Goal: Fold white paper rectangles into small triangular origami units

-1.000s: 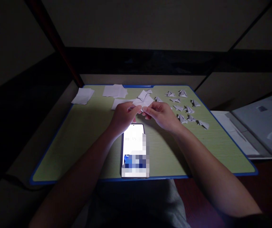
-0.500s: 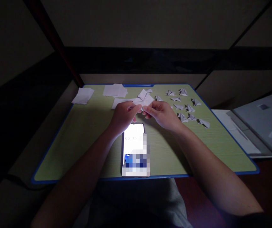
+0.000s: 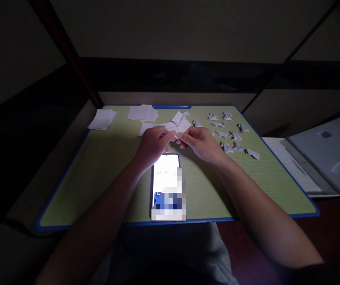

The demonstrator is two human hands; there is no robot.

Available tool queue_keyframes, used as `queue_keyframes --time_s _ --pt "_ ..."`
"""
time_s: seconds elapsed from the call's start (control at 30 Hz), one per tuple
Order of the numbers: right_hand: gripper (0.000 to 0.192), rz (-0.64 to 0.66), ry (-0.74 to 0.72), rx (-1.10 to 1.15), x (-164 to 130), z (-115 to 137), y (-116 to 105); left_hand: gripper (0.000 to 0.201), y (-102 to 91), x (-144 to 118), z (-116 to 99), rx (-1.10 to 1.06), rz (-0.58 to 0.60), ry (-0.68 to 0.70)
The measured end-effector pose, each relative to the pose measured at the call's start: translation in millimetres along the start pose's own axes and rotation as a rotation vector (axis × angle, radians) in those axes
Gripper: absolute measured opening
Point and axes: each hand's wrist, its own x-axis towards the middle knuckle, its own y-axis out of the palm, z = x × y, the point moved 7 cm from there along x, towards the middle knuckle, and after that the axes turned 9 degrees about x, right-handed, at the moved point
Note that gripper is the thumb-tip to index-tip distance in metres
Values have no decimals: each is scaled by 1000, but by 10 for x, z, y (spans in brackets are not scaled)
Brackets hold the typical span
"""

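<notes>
Both the left hand (image 3: 153,144) and right hand (image 3: 201,144) pinch a thin, light, easily creased paper piece (image 3: 179,126) at its lower edges, centre frame above the tabletop (image 3: 104,166).

Dim, murky room, glare from the lit phone screen (image 3: 166,178), dark vignetted corners, wide-angle edge bending.

On the green blue-rimmed board (image 3: 98,170) we count one lit phone (image 3: 166,180) at the near edge, flat paper sheets (image 3: 142,113) along the far edge with another stack (image 3: 102,119) overhanging the left rim, and a cluster of small folded paper pieces (image 3: 232,132) at the right. Beyond the right rim we note a grey folder (image 3: 327,154).
</notes>
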Motion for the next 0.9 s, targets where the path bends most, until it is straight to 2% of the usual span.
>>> queue_keyframes --time_s 0.27,0.6,0.77,0.9 --pt "44 12 1 -10 -8 15 -3 24 0 -3 1 14 1 6" --pt "38 -72 -61 -6 7 -5 -55 21 -6 -9 -19 -1 3 -34" --pt "29 -99 -101 31 2 19 -62 20 3 -18 -8 -30 -3 -45" --pt "30 -97 -103 54 6 34 -62 19 15 -24 -6 -54 7 -67"
